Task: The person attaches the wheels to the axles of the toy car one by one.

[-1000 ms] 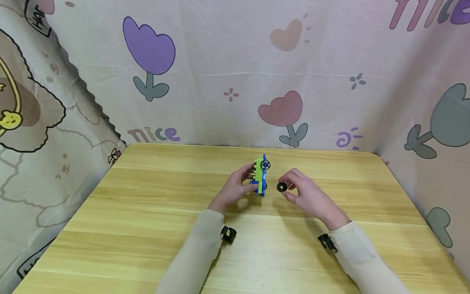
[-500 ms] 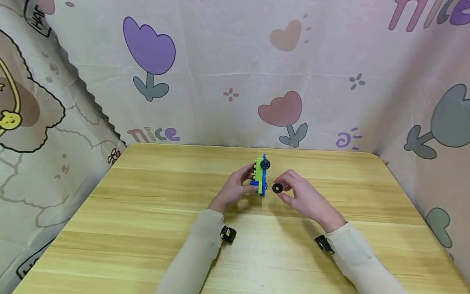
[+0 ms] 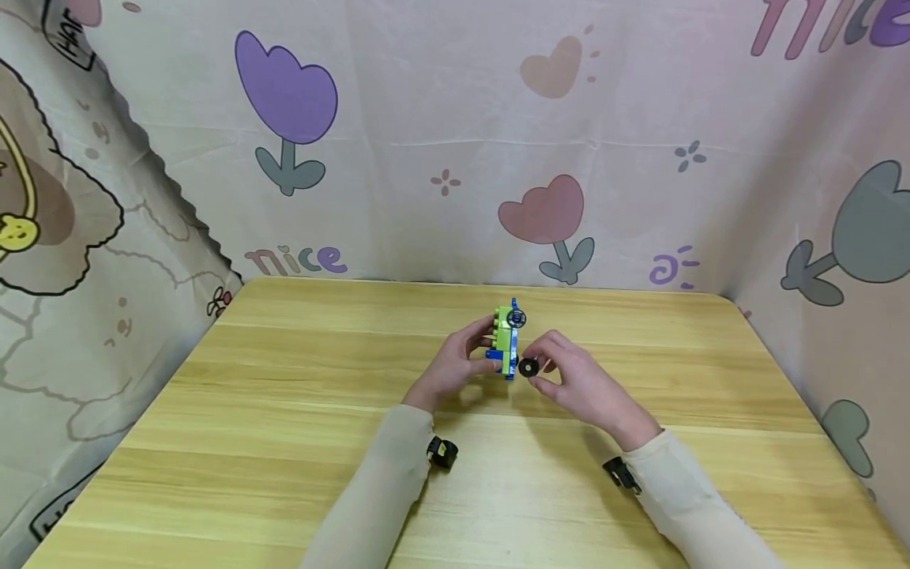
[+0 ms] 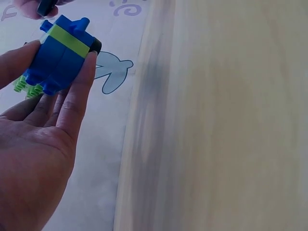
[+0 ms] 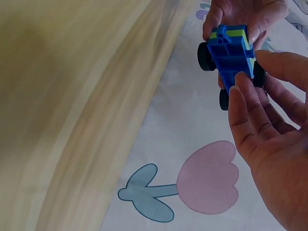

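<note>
A toy car (image 3: 503, 340) of green and blue building blocks is gripped by my left hand (image 3: 455, 365), which holds it on edge above the table. Black wheels show on it; in the right wrist view the blue underside (image 5: 228, 60) faces the camera, with a wheel (image 5: 206, 57) on its left side. My right hand (image 3: 586, 387) pinches a loose black wheel (image 3: 528, 367) between thumb and fingers, close beside the car's near end. Whether that wheel touches the car I cannot tell. In the left wrist view, the car's blue end (image 4: 55, 60) sits between thumb and fingers.
Both forearms reach over a light wooden table (image 3: 284, 442). Behind it hangs a pale cloth (image 3: 398, 95) printed with flowers and hearts, and more printed cloth closes off the left and right sides. A small black camera sits on each wrist.
My right hand has moved left with the wheel, closing the gap to the car. My left hand and the car have stayed almost still.
</note>
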Available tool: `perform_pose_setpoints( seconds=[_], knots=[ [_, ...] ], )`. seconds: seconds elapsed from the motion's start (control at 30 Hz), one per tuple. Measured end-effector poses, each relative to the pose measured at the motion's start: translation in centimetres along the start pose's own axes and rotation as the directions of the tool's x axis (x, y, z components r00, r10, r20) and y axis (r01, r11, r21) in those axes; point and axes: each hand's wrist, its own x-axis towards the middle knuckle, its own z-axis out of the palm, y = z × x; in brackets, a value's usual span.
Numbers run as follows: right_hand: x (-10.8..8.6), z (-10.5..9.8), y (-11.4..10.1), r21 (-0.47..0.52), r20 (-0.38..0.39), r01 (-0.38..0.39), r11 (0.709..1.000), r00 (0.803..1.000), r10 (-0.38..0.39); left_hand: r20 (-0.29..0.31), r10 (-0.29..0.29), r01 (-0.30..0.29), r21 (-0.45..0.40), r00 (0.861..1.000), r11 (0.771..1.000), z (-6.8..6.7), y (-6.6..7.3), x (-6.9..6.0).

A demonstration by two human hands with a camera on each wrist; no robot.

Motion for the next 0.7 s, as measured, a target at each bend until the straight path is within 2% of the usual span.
perform_pose_setpoints(
  seconds=[0.2, 0.7],
  knots=[
    [0.3, 0.5, -0.4, 0.007, -0.018, 0.039, 0.999, 0.999, -0.039, -0.005, -0.02, 0.02, -0.007, 1.0, 1.0, 0.0, 0.1, -0.1],
    [0.7, 1.4, -0.4, 0.013, -0.042, 0.057, 0.998, 0.998, -0.057, 0.032, 0.006, -0.005, -0.005, 0.999, 1.0, 0.0, -0.1, 0.0]
  ],
)
